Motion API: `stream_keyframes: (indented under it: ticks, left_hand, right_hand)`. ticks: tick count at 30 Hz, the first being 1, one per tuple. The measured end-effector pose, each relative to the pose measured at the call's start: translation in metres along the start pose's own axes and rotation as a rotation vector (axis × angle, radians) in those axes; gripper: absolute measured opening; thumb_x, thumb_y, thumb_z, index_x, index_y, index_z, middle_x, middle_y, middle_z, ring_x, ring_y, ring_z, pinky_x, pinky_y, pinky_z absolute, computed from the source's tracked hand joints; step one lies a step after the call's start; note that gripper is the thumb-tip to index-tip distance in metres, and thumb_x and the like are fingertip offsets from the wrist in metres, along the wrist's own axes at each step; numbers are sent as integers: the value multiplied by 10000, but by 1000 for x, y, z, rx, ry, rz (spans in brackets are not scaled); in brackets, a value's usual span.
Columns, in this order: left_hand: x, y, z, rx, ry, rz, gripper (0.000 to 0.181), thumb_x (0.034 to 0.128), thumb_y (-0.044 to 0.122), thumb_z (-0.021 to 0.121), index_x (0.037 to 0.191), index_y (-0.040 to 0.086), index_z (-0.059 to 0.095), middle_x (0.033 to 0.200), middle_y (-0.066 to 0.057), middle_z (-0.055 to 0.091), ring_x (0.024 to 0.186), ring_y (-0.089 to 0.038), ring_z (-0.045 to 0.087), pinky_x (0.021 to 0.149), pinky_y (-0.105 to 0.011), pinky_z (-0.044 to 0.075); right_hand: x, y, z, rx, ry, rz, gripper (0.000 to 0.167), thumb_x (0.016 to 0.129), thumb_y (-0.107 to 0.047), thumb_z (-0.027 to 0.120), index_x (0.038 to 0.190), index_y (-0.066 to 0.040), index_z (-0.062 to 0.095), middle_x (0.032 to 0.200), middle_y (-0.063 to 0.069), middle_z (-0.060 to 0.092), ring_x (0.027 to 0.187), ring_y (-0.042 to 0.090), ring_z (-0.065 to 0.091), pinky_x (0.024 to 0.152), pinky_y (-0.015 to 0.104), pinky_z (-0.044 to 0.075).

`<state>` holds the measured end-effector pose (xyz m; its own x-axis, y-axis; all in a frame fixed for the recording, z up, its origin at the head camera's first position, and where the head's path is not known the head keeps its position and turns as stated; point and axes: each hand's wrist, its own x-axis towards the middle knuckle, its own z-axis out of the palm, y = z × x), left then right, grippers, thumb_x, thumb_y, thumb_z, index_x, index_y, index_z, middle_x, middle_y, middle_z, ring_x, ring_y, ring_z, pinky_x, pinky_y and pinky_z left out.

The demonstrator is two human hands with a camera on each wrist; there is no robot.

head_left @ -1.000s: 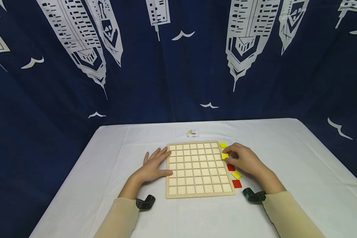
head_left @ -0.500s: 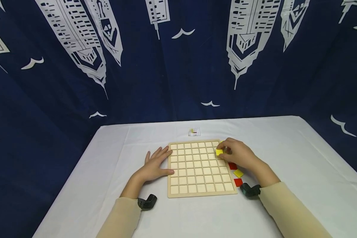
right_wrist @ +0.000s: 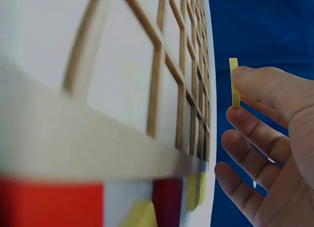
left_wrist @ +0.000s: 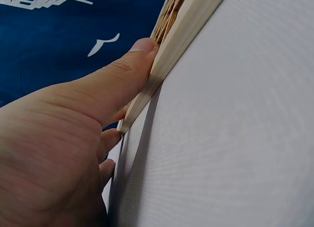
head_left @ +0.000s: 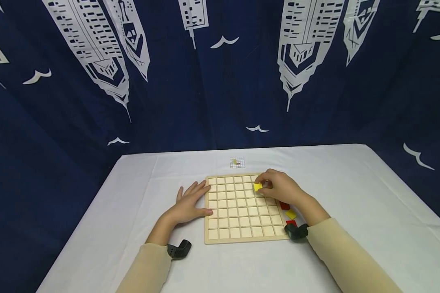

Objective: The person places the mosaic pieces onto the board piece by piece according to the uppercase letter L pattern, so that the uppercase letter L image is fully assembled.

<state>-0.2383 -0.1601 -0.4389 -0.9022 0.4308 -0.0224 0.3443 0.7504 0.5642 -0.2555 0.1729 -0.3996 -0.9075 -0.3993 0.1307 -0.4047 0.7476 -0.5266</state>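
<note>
In my head view, the right hand pinches a yellow tile over the board, toward its far right corner. The left hand is spread and unclenched, touching the board's left rim with thumb and fingertips. I have wide stretches of white cloth left of that hand and right of the right sleeve; just a narrow strip parts the far rim from a small printed card. Beside the right rim lie a red tile, a turned second yellow tile and a second red tile, near which a black wrist camera covers the board's corner. The cloth drapes the tabletop; behind hangs a navy curtain with white towers and birds.

My left wrist view shows the thumb against the board's edge, cloth alongside.

My right wrist view catches the pinched tile edge-on between thumb and fingertip, a gap separating it from the grid. Tiles lie along the rim, the nearest blurred.
</note>
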Motion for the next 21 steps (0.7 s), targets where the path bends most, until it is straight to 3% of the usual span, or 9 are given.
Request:
stream_keyframes:
  ticks: [9,21]
  left_hand:
    - [-1,1,0,-2,3,-2,858,834,447,776,1546,178,380,1685,-36,199,1576,-331,72,1198,-666,-126]
    - [0,2,0,-1,5,-13,854,832,442,778,1543,180,384,1686,-27,196,1577,-327,73,1199,-666,-125]
  right_hand:
    - [7,-17,8,-9,-7,-56,269,849,-175,793,1102,-124,716,960,20,658,785,113,535,737,274,480]
    - [30,-30,20,-35,-28,-80,254,835,-193,804,1064,-116,727,983,12,676,783,112,564,751,279,507]
